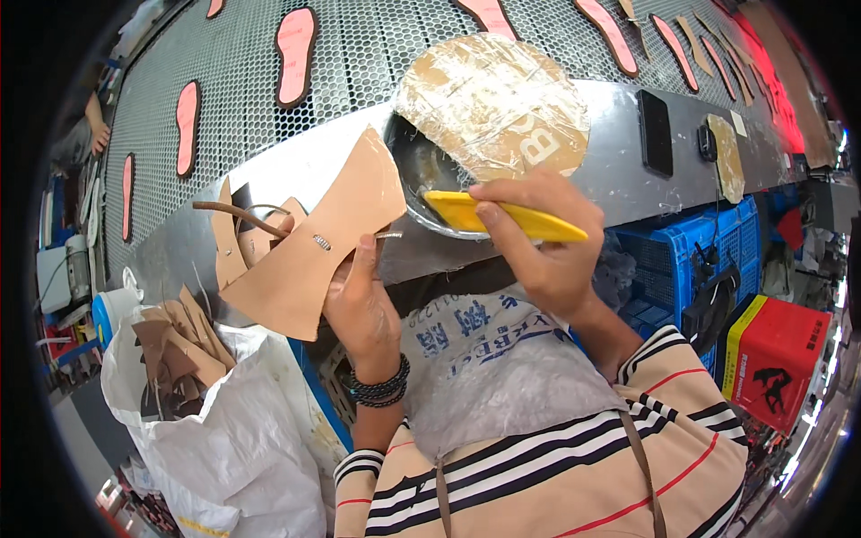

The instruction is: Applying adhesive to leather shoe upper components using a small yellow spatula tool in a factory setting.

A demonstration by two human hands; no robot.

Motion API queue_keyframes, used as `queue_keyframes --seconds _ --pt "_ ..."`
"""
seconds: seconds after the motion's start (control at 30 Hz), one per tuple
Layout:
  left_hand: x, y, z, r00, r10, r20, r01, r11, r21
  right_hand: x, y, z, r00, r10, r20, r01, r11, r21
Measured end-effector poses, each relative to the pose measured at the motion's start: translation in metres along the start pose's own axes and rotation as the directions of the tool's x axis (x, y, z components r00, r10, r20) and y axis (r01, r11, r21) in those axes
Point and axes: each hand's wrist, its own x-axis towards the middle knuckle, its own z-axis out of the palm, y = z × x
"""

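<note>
The left hand pinches a flat, smooth tan leather piece above the metal tabletop's front edge; the right hand grips a yellow plastic brush at a round metal bowl.

Left hand raised, palm up, thumb pressed forward in a pinching grip; beaded wristband. Right hand fisted, knuckles up, striped sleeve at forearm.

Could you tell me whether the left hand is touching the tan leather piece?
Touching: the head view shows the left hand with its thumb pressed on the face of the tan leather piece, holding it up.
</note>
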Motion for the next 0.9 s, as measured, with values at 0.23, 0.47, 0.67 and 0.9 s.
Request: queue_keyframes --seconds 0.23,0.47,0.67,0.9 --pt "-0.010 -0.004 0.023 0.988 0.153 -0.032 -0.152 0.988 0.015 -0.023 -0.007 0.025 0.981 0.183 -0.057 -0.168 0.964 0.206" --pt "-0.007 -0.006 0.007 0.992 0.126 -0.012 -0.126 0.991 -0.034 -0.021 -0.023 0.035 0.938 0.338 -0.076 -0.293 0.892 0.344" --pt "0.003 0.005 0.030 0.983 0.185 0.020 -0.185 0.983 0.004 -0.020 0.000 -0.004 0.898 0.433 -0.075 -0.414 0.892 0.183" --pt "0.130 0.031 0.158 0.847 -0.094 0.524 0.030 0.991 0.129 -0.023 0.019 -0.082 0.858 0.415 -0.304 -0.367 0.908 0.205"
